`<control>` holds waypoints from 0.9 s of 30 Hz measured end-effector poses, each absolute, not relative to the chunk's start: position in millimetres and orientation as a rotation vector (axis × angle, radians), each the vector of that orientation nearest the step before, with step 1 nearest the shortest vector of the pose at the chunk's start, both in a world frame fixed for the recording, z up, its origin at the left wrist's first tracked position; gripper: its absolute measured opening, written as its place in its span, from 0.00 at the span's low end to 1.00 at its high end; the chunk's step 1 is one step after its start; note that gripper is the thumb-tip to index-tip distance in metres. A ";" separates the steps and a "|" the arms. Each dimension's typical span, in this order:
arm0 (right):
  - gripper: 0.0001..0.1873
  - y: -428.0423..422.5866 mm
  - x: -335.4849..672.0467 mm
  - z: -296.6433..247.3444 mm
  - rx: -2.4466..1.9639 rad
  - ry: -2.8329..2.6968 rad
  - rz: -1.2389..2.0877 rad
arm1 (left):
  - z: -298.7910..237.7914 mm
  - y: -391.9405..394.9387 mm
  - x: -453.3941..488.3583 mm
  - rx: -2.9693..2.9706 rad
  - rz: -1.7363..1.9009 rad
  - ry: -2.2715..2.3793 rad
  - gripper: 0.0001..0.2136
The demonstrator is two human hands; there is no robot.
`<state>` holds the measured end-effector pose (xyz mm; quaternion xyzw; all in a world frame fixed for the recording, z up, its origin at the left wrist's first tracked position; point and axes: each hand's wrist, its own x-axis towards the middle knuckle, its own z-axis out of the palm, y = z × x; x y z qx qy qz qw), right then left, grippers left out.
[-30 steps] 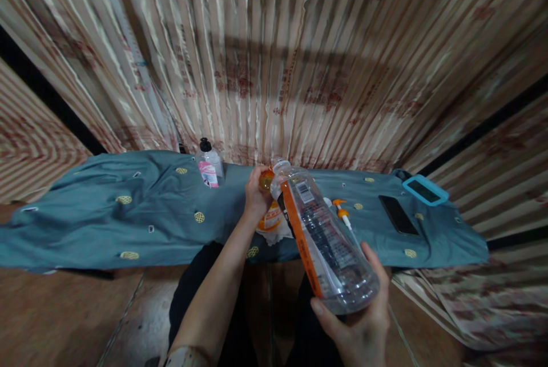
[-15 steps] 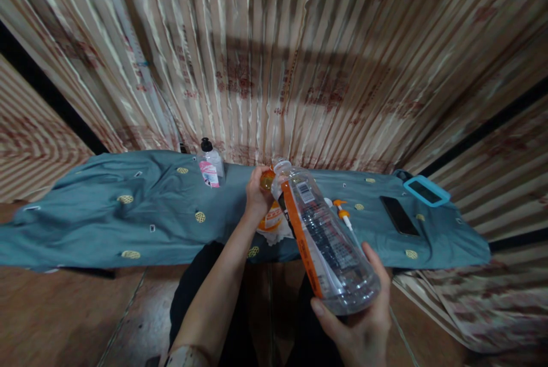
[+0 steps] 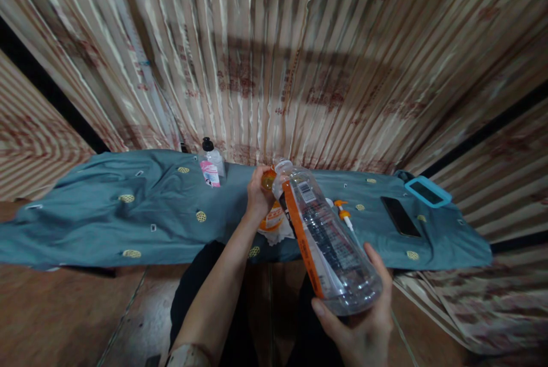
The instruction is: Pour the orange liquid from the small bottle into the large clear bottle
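Your right grip [image 3: 366, 330] curls around the base of one tilted clear bottle [image 3: 331, 247], its neck just beside one amber container [image 3: 268, 180], partly hidden by your left grip [image 3: 257, 198] closed around it. One pink-labelled bottle [image 3: 210, 172] stands left of that grip; one half-covered orange-and-white item [image 3: 274, 220] lies below. Beyond your right grip: one pump [image 3: 343, 214], one phone [image 3: 400, 217], one blue-framed device [image 3: 428, 192].

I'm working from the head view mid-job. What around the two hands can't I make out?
All in the head view:
- Orange-and-white item: partly hidden by the left hand and tilted clear bottle; whether it joins the amber container is unclear.
- Left fingertips: hidden behind the hand and container.
- Fine print on the bottle's label: too small and blurred.
- Left forearm: cut off by the bottom edge.
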<state>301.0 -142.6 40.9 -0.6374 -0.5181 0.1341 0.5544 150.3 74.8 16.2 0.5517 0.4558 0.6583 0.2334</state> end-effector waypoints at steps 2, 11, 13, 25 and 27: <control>0.57 -142.3 300.8 41.7 -1.505 -1.228 0.298 | 15.6 75.3 150.3 1.511 1.804 1.253 0.16; 0.58 -142.6 299.3 42.9 -1.509 -1.190 0.345 | 15.3 74.9 149.6 1.522 1.799 1.234 0.15; 0.58 -142.6 299.3 43.1 -1.506 -1.195 0.335 | 15.5 74.8 149.5 1.527 1.794 1.245 0.15; 0.58 -142.0 298.9 43.1 -1.488 -1.187 0.339 | 13.2 76.6 150.0 1.534 1.819 1.229 0.16; 0.58 -142.2 298.9 43.5 -1.487 -1.174 0.359 | 13.5 76.5 149.8 1.545 1.821 1.228 0.15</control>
